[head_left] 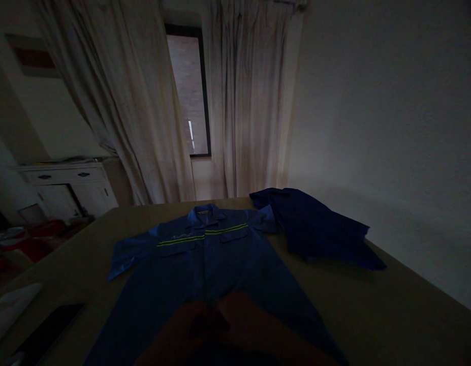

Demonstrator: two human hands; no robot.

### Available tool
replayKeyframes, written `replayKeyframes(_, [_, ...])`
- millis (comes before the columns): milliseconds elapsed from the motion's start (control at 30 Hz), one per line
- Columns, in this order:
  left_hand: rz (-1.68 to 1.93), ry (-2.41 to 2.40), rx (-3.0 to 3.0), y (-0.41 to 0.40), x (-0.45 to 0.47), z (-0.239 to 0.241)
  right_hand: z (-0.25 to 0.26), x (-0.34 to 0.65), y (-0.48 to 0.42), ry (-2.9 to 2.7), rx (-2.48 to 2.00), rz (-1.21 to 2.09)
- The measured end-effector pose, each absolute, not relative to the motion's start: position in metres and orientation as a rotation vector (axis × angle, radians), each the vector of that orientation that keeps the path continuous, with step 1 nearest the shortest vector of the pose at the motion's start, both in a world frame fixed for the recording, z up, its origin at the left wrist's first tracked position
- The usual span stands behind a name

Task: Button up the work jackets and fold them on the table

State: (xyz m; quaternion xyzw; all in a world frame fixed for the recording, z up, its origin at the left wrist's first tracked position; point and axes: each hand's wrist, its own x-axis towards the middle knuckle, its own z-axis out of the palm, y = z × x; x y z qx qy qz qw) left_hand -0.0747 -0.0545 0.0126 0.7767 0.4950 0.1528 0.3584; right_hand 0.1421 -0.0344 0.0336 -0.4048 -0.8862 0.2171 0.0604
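Two blue garments lie on the tan worktop (376, 305). One shirt (220, 254) is spread flat, front up, collar away from me and sleeves out, so its whole front is in reach; one darker garment (315, 229) sits crumpled against its sleeve on my right, out of the way. My left hand (184, 328) and right hand (245, 317) meet on the shirt's lower front at the middle seam. It is too dim to tell whether they pinch the cloth or merely rest. One dark flat thing (48, 330), perhaps a tablet, lies at my left.
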Motion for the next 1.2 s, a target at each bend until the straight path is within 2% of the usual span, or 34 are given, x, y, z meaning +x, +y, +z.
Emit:
replayKeyframes(300, [0.399,1.281,1.997,-0.053,-0.078,0.018,0.034,0.137,-0.037,-2.828,-1.084,0.428])
replayKeyframes(600, [0.35,1.408,2.034,-0.055,-0.075,0.01,0.034,0.133,-0.033,-2.718,-1.274,0.698])
replayKeyframes(833, [0.416,1.405,2.009,-0.058,-0.072,0.022,0.029,0.138,-0.03,-2.642,-1.179,0.707])
replayKeyframes(1200, [0.417,1.362,2.127,-0.053,-0.075,0.007,0.029,0.14,-0.03,-2.679,-1.01,0.511])
